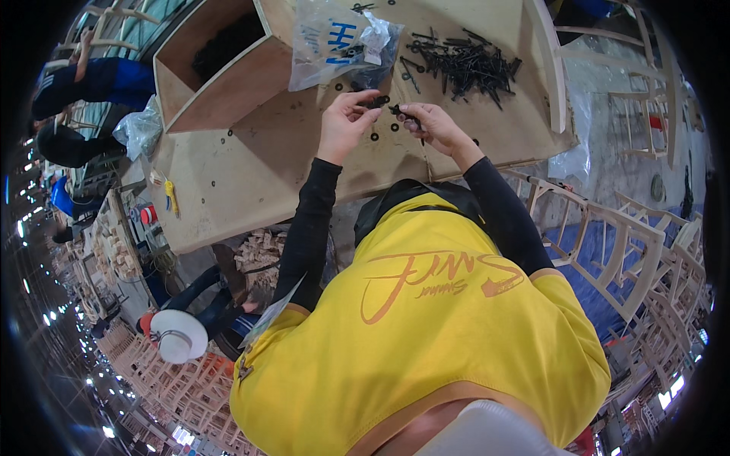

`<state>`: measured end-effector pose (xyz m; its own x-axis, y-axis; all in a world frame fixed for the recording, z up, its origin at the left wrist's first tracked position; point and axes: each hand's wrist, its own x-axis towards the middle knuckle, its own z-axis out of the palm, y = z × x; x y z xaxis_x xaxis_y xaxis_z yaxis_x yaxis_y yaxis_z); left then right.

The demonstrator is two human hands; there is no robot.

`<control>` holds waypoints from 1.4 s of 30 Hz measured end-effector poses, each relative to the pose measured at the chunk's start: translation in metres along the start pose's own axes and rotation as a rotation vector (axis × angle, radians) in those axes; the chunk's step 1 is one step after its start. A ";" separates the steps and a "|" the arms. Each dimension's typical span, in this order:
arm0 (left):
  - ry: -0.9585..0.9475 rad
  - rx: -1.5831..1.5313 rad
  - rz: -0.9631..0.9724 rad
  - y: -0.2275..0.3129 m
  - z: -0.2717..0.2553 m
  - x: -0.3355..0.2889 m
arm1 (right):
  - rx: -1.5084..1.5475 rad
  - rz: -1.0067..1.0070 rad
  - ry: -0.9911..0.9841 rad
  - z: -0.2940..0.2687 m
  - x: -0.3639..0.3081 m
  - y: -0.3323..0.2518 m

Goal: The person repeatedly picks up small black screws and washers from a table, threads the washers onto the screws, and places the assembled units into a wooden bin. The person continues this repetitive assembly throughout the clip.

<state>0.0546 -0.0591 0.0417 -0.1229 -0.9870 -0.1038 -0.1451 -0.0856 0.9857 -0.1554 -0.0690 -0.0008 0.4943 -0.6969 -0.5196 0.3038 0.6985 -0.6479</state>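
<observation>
Over the table, my left hand (348, 125) is closed in a pinch on black washers (382, 99), which look stacked between thumb and fingertips. Close beside it, my right hand (437, 128) grips a small black bolt (396, 110), its end pointing toward the left hand. A small gap separates the two pieces. Loose black washers (374, 137) lie on the tabletop (251, 175) below my hands. Beyond the right hand spreads a pile of black bolts (471, 68). A clear plastic bag (315, 53) with dark contents stands just past the left hand.
An open wooden box (228, 83) holding dark pieces sits at the far left. A yellow-handled tool (171, 196) lies near the table's left edge. A curved wooden strip (549, 68) borders the right. Wooden chair frames (608, 251) and several people surround the table.
</observation>
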 end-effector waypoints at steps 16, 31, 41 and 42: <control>0.392 0.603 0.404 0.102 -0.106 0.041 | 0.264 -0.039 0.040 -0.021 0.017 0.016; -0.144 -0.115 -0.022 0.027 0.029 -0.003 | 0.567 -0.056 0.064 0.006 0.002 0.002; 0.107 0.523 0.414 0.032 0.042 -0.014 | 0.540 0.066 0.204 0.028 -0.020 -0.001; 0.111 0.580 0.452 0.030 0.040 -0.014 | 0.551 0.067 0.162 0.026 -0.017 0.003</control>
<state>0.0131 -0.0423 0.0675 -0.1979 -0.9196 0.3394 -0.6026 0.3873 0.6978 -0.1420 -0.0507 0.0205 0.4090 -0.6343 -0.6560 0.6769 0.6930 -0.2481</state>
